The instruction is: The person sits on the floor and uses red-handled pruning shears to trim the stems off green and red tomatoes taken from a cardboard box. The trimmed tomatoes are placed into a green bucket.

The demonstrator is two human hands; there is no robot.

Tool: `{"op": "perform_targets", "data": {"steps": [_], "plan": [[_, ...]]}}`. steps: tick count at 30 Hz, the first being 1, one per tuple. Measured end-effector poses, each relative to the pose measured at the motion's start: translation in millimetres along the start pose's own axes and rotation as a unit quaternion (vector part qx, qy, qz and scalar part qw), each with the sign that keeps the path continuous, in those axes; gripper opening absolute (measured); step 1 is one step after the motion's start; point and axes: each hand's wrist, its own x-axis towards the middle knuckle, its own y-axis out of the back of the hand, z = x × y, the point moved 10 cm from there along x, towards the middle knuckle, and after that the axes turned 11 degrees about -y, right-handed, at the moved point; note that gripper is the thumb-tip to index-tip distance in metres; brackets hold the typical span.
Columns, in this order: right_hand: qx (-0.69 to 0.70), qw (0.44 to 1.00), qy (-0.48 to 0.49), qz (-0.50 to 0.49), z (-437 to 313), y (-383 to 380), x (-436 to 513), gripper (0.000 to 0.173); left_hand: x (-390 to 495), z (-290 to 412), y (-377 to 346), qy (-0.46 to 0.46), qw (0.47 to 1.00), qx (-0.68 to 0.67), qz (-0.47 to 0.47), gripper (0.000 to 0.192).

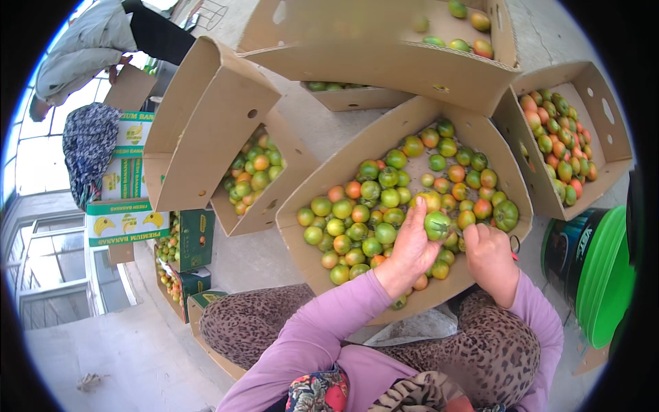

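In my left hand (412, 247) is a green tomato (437, 225), held at the fingertips above an open cardboard box (304, 257). My right hand (491, 255) is closed just to the right of it, gripping a small loop-handled tool (515, 244), perhaps scissors; a dark ring and a red part show beside the wrist. The tool's working end is hard to make out. Many tomatoes (369, 189), green to orange-red, lie loose in the box below both hands. A larger dark green tomato (505, 216) rests by its right wall.
Cardboard boxes of tomatoes stand at the right (612, 129), far side (360, 67) and left (293, 175). A bright green bucket (607, 278) lies tipped at the right. Banana boxes (128, 222) are stacked at the left. Another person (87, 46) bends over at the upper left.
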Motion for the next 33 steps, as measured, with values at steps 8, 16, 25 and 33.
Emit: {"op": "perform_targets", "data": {"steps": [8, 16, 25, 33], "plan": [[0.323, 0.927, -0.191, -0.035, 34.3, 13.2, -2.2, 0.021, 83.1, 319.3, 97.8, -0.341, 0.928, 0.094, 0.119, 0.035], [0.398, 0.869, -0.292, -0.003, 82.2, 22.3, -30.3, 0.020, 65.6, 433.6, 79.3, -0.557, 0.518, 0.630, 0.157, 0.046], [0.647, 0.659, -0.383, 0.003, 105.9, 1.1, -60.1, 0.020, 97.1, 85.3, -129.0, -0.611, 0.154, 0.746, -0.214, 0.029], [0.683, 0.616, -0.392, -0.034, 111.4, -15.2, -73.0, 0.021, 183.9, -46.0, -103.3, -0.369, 0.129, 0.851, -0.351, 0.059]]}}
